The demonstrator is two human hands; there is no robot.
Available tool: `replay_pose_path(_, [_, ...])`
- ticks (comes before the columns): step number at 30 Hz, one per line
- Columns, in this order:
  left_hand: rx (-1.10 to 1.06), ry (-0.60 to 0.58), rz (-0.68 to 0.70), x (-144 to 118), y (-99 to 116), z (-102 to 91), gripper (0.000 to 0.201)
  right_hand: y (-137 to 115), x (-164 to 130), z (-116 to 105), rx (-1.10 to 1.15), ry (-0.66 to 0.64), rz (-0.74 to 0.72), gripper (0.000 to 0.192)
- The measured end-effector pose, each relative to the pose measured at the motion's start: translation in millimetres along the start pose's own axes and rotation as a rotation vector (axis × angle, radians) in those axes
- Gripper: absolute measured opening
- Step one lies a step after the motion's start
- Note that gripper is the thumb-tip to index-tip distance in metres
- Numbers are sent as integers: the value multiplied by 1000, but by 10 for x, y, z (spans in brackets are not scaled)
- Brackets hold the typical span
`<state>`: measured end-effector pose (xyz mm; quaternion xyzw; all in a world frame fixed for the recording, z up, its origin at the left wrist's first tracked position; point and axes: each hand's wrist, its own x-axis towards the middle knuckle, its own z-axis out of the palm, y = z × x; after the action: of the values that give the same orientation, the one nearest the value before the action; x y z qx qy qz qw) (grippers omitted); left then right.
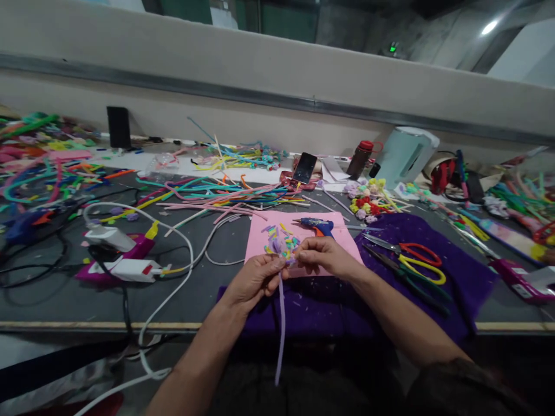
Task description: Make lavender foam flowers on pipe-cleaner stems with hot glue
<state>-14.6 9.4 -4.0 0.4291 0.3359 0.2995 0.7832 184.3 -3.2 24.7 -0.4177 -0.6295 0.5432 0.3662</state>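
Note:
My left hand (255, 280) and my right hand (323, 254) meet over the near edge of a pink sheet (342, 245). Both pinch the top of a lilac pipe cleaner (281, 323), whose long stem hangs down past the table edge. Its upper end is curled into a small lilac shape between my fingertips. Small cut bits of coloured pipe cleaner (281, 237) lie on the pink sheet just behind my fingers. A blue glue gun (315, 225) rests at the sheet's far side.
Purple felt (459, 271) lies under the sheet, with red, yellow and green scissors (411, 263) on it. Loose pipe cleaners (217, 193) are strewn behind. A power strip and cables (125, 260) sit left. A phone (304, 167), bottle (359, 159) and small finished flowers (368, 199) stand at the back.

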Motion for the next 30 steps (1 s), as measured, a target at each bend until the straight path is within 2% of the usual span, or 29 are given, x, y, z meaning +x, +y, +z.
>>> replay_pose_path(2, [-36, 12, 18, 3, 2, -5, 26, -38, -18, -208, -228, 170, 32, 29])
replay_pose_path(4, [-58, 9, 20, 0, 8, -1, 26, -36, -36, -442, -587, 429, 87, 31])
replay_pose_path(5, [-64, 7, 18, -3, 13, 4, 26, -16, -37, -541, -774, 482, 158, 34])
replay_pose_path(7, [-67, 8, 13, -11, 23, 17, 26, 54, -16, -666, -1002, 454, 324, 41])
replay_pose_path(9, [-61, 14, 9, -18, 30, 29, 26, 141, 31, -691, -1052, 447, 427, 43])
replay_pose_path(11, [-55, 25, 10, -21, 31, 35, 26, 217, 84, -661, -1004, 494, 453, 38])
replay_pose_path(15, [-23, 16, 23, -15, 17, 26, 27, 299, 119, -641, -870, 581, 417, 26])
replay_pose_path(22, [30, -22, 1, 11, -19, 27, 30, 289, 58, -663, -480, 638, 261, 31])
replay_pose_path(26, [-33, 3, 23, -7, -12, 42, 28, 160, 20, -612, -209, 603, 139, 30])
replay_pose_path(30, [-112, 23, 46, -27, 2, 40, 26, 11, -63, -507, 298, 427, 15, 21])
